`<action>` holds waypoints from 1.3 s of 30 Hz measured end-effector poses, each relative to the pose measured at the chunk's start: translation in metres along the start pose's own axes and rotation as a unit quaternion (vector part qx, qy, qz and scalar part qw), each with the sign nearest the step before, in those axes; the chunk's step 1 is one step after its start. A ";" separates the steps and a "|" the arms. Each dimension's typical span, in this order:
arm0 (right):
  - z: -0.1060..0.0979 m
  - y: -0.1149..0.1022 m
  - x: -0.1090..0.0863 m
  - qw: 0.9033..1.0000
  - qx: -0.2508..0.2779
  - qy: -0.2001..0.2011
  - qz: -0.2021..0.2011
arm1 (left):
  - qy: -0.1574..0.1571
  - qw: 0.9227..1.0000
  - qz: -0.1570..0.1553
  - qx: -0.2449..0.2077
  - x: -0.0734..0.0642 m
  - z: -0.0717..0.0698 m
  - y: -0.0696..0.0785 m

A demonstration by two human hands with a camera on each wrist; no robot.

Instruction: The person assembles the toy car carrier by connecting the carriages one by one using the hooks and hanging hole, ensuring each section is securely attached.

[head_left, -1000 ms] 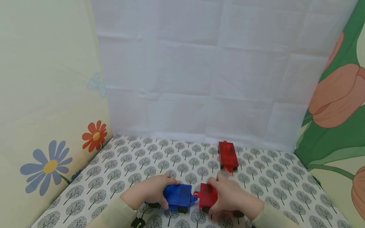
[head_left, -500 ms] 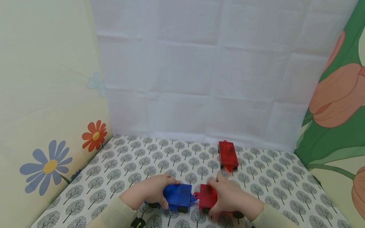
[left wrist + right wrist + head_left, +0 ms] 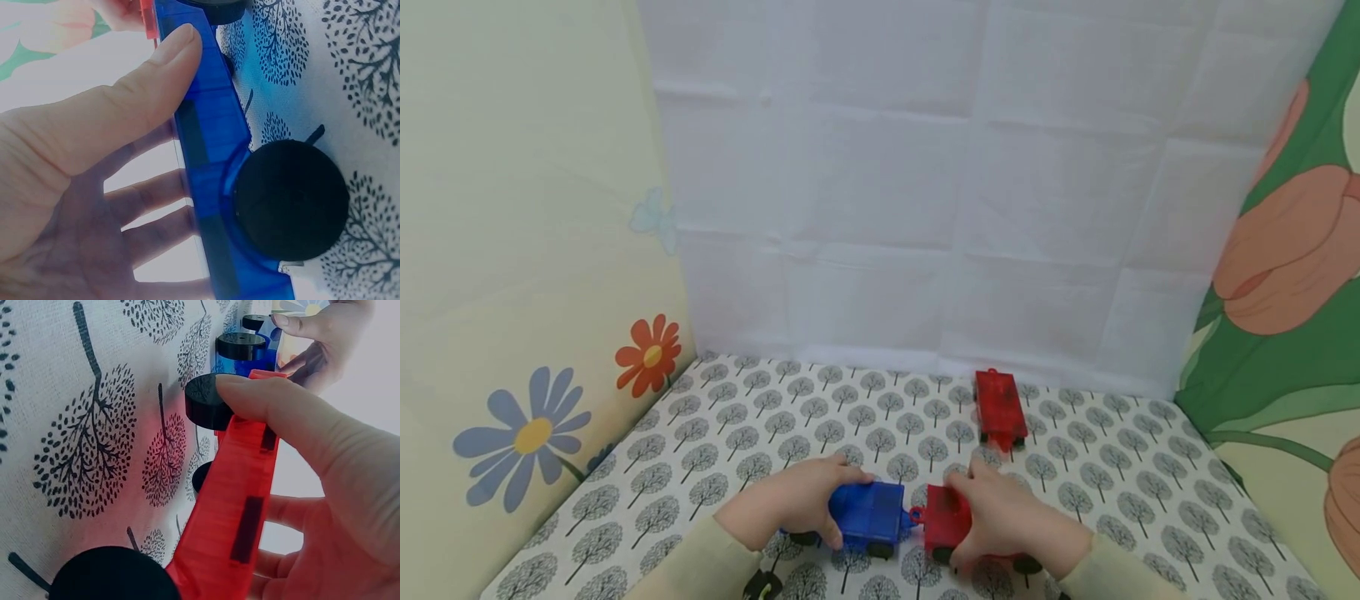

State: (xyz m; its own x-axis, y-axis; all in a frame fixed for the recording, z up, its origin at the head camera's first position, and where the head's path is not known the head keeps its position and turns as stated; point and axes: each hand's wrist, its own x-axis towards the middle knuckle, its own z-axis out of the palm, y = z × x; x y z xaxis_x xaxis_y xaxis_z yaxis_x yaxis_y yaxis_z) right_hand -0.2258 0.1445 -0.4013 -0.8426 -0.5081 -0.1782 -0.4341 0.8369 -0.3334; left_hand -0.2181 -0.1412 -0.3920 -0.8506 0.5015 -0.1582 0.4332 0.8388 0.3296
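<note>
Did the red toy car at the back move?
No, the far red toy car sits beside the same printed trees, shifted neither way.

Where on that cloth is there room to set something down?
Free: the white tree-print cloth between the left hand and the left flowered wall, and right of the rear translucent red toy wagon. Crowded: front centre, where that hand grips a translucent blue toy wagon and the right hand a second red wagon, end to end.
</note>
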 end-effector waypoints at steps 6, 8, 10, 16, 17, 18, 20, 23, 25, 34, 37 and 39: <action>0.001 0.002 0.001 1.000 0.010 -0.011 0.003 | 0.000 1.000 0.004 -0.004 0.000 -0.001 0.000; 0.002 0.003 0.001 1.000 0.017 -0.013 0.004 | -0.002 1.000 0.004 -0.005 0.000 -0.002 0.000; 0.002 0.004 0.001 1.000 0.025 -0.013 0.005 | -0.004 1.000 0.003 -0.007 0.000 -0.003 -0.001; 0.006 0.011 0.000 0.999 0.036 -0.011 -0.003 | -0.004 1.000 -0.002 -0.010 -0.001 -0.003 0.000; 0.006 0.013 -0.001 0.999 0.037 -0.011 -0.007 | -0.002 1.000 -0.003 -0.010 -0.001 -0.003 0.000; 0.006 0.015 -0.001 0.999 0.039 -0.010 -0.012 | -0.001 1.000 -0.002 -0.010 -0.001 -0.003 0.000; 0.007 0.020 -0.003 0.999 0.045 -0.008 -0.023 | 0.001 1.000 -0.003 -0.010 -0.002 -0.003 0.000; 0.005 0.029 -0.006 0.997 0.072 -0.007 -0.033 | 0.000 1.000 -0.005 -0.011 -0.002 -0.003 0.000; 0.004 0.036 -0.008 0.995 0.095 -0.009 -0.032 | -0.003 1.000 -0.008 -0.012 -0.001 -0.003 0.000; -0.001 0.069 -0.026 0.987 0.159 -0.022 -0.006 | -0.013 0.999 -0.013 -0.027 -0.001 -0.002 0.000; -0.002 0.077 -0.030 0.986 0.168 -0.020 -0.004 | -0.017 0.999 -0.015 -0.027 -0.001 -0.001 0.000; -0.001 0.082 -0.032 0.985 0.172 -0.017 0.000 | -0.021 0.999 -0.017 -0.031 0.000 -0.001 -0.001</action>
State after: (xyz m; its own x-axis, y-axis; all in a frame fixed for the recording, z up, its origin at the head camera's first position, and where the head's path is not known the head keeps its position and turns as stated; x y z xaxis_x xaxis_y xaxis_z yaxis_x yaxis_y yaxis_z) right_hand -0.2347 0.2295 -0.4216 -0.8292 -0.5191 -0.2070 -0.2950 0.7212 -0.6268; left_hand -0.2185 -0.1425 -0.3909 -0.8508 0.4823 -0.2089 0.3837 0.8415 0.3803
